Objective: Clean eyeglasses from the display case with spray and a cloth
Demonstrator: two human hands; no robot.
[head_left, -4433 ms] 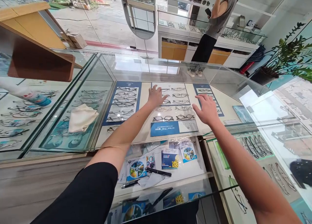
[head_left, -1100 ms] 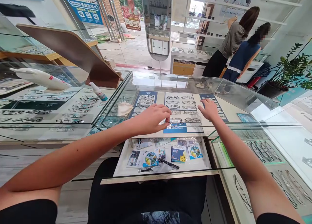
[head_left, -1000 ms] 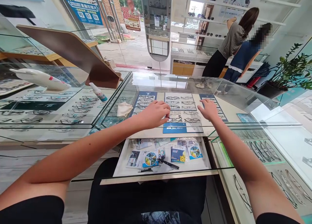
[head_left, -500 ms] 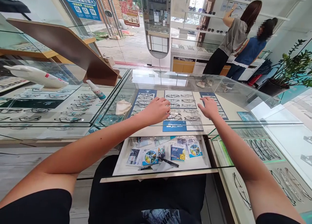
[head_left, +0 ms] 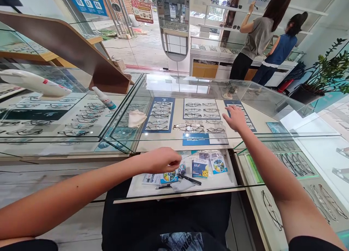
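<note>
While full of frames (head_left: 201, 109), a glass counter (head_left: 191, 84) amid shop shelves (head_left: 316, 13).

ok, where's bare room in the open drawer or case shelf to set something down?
Drawer: bare front-right corner, right of pen. Shelf: cream strip left of blue card. Crowded: leaflets by left hand, glasses trays by right hand.

The mat (head_left: 163, 99) under the left rows of dark frames (head_left: 160, 115) is navy. The middle mat (head_left: 201, 110) is white, with a blue card (head_left: 204, 138) lettered in white before it. The cloth (head_left: 136, 117) is cream. In the white drawer (head_left: 218, 182) lie a black pen (head_left: 190, 179), leaflets (head_left: 219, 165) printed with a many-coloured wheel, and a blue booklet (head_left: 200, 168) bearing a yellow figure. The bottle (head_left: 104, 98) is white with a teal label. The stand (head_left: 68, 51) is brown, the plant (head_left: 329, 67) green.
</note>
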